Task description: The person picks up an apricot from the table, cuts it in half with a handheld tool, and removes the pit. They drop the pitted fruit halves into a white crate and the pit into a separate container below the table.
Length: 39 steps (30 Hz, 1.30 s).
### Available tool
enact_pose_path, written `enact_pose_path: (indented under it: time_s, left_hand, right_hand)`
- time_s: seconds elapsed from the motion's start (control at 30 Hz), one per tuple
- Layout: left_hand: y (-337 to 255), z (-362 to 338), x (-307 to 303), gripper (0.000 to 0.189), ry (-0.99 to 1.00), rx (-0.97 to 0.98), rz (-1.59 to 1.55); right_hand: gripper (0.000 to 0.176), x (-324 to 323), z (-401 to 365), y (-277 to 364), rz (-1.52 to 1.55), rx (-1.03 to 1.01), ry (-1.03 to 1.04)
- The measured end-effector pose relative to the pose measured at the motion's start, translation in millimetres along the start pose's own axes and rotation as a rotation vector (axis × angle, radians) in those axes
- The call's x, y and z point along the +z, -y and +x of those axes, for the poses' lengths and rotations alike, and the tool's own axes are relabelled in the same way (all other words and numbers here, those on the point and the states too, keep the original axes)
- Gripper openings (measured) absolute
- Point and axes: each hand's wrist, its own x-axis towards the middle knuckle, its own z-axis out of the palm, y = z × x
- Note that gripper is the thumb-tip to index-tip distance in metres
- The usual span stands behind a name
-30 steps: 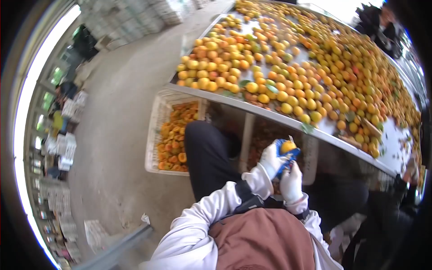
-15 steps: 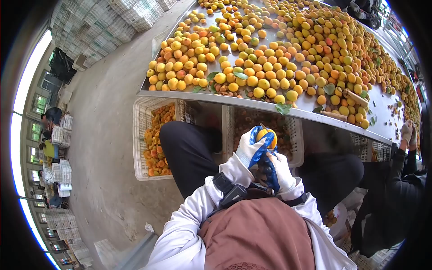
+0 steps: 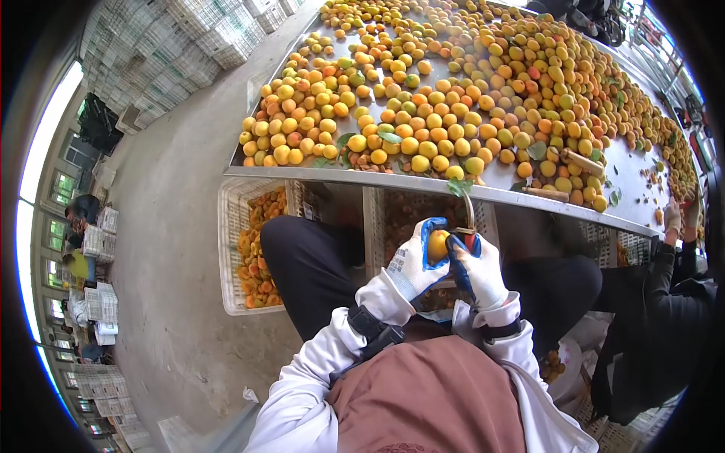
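Observation:
My left hand (image 3: pixel 420 257), in a white glove with blue coating, is closed around a yellow-orange apricot (image 3: pixel 437 245). Close beside it, my right hand (image 3: pixel 481 272) wears the same kind of glove and grips a curved metal tool (image 3: pixel 471 214) with a bit of red at its base. The tool's thin bent end rises above my fingers toward the table edge; its handle is mostly hidden. Both hands are in front of my lap, above a white crate (image 3: pixel 372 226) of brownish pieces.
A metal table (image 3: pixel 340 175) ahead bears many apricots (image 3: pixel 445 128), some leaves and wooden sticks (image 3: pixel 545 194). At left under its edge stands a crate (image 3: pixel 228 257) of orange apricot pieces. Another person's hands (image 3: pixel 682 216) are at the right edge. Stacked crates (image 3: pixel 162 53) line the back.
My hands have drawn slightly apart and turned. The curved metal tool now shows above my right hand. The apricot in my left hand sits lower. The view has shifted slightly.

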Motion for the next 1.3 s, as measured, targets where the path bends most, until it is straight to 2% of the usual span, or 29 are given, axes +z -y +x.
enact_pose_path:
  time_s: [0.13, 0.2, 0.37, 0.4, 0.47, 0.53, 0.6, 0.67, 0.77, 0.87, 0.9, 0.93, 0.97, 1.13, 1.23, 1.3]
  left_hand:
    - [-5.6, -3.3, -4.6, 0.064, 0.023, 0.053, 0.045]
    - [-8.0, -3.8, -5.8, 0.057, 0.063, 0.102, -0.098]
    - [-8.8, 2.1, -15.7, 0.041, 0.121, -0.016, -0.716]
    - [-12.9, 1.8, -17.9, 0.041, 0.12, -0.017, -0.717]
    - [-24.7, 2.6, -23.8, 0.04, 0.148, -0.182, -1.109]
    - [-14.9, 5.0, -23.7, 0.041, 0.169, -0.154, -1.159]
    - [-9.8, 5.8, -25.9, 0.043, 0.208, -0.232, -1.349]
    - [-8.9, 5.6, -26.8, 0.047, 0.201, -0.223, -1.318]
    - [-5.1, 7.5, -28.8, 0.051, 0.19, -0.25, -1.354]
    - [-2.7, 7.3, -31.1, 0.055, 0.174, -0.323, -1.374]
    - [-2.2, 8.2, -33.3, 0.055, 0.237, -0.303, -1.411]
    - [-2.4, 8.0, -35.4, 0.056, 0.3, -0.281, -1.447]
    - [-4.0, 3.2, -35.5, 0.055, 0.191, -0.39, -1.397]
    - [2.6, -6.8, -45.2, 0.055, 0.193, -0.325, -1.383]
    - [3.6, -16.1, -47.8, 0.054, 0.196, -0.408, -1.469]
    - [11.0, -19.8, -42.4, 0.053, 0.186, -0.393, -1.45]
  right_hand:
    - [0.029, -1.4, -4.4, 12.2, 0.006, 0.036, 0.079]
    - [0.027, -1.6, -5.1, 13.8, -0.057, -0.046, 0.088]
    - [0.027, -6.7, -3.9, 3.1, -0.193, -0.125, 0.013]
    - [0.028, -4.8, -5.7, 6.8, -0.105, -0.105, -0.011]
    - [0.028, -1.8, -6.5, 9.7, -0.016, -0.089, -0.038]
    - [0.029, 0.5, -6.3, 10.2, 0.067, -0.067, -0.099]
    - [0.029, -1.6, -6.0, 5.5, 0.096, -0.06, -0.105]
    - [0.029, -3.7, -6.5, 3.7, 0.126, -0.049, -0.105]
    - [0.026, -6.8, -3.7, 0.8, 0.101, -0.144, -0.178]
    - [0.026, -6.6, -9.3, 14.4, 0.194, -0.07, -0.18]
    - [0.027, -3.9, -6.2, 14.3, 0.172, -0.091, -0.222]
    - [0.029, -1.8, -9.4, 23.1, 0.234, -0.069, -0.204]
    - [0.03, -2.9, -6.8, 24.7, 0.235, -0.104, -0.203]
    - [0.032, 5.2, 9.7, 63.0, 0.254, -0.164, -0.17]
    - [0.031, 27.3, 23.7, 90.6, 0.214, -0.212, -0.128]
    - [0.034, 56.8, 27.4, 112.9, 0.137, -0.257, -0.086]
